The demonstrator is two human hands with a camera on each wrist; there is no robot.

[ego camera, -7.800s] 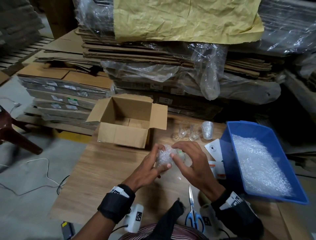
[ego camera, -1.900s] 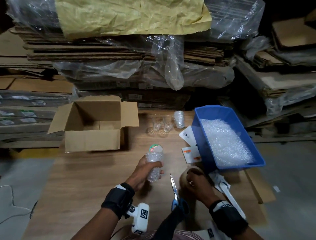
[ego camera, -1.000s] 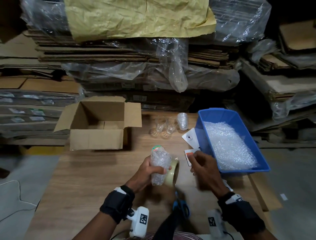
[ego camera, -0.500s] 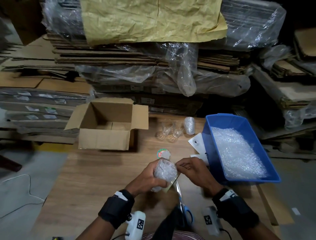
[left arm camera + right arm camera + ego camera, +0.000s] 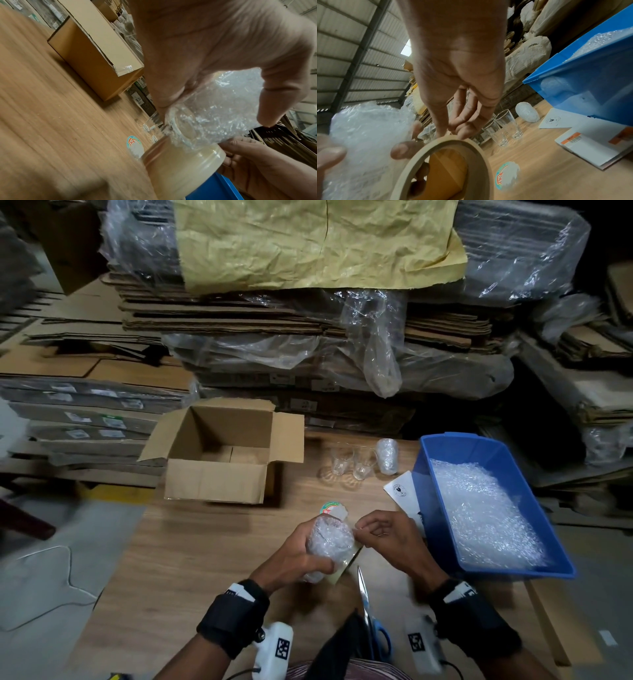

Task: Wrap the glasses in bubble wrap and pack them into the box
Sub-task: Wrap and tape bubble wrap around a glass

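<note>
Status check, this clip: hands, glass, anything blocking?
Left hand grips wrapped glass and tape roll. Right hand at tape edge. Box open, unobstructed.

Open box sitting at the worktop's far left; two bare glasses and a wrapped one standing between it and the bin lying right; scissors lying nearest.
</note>
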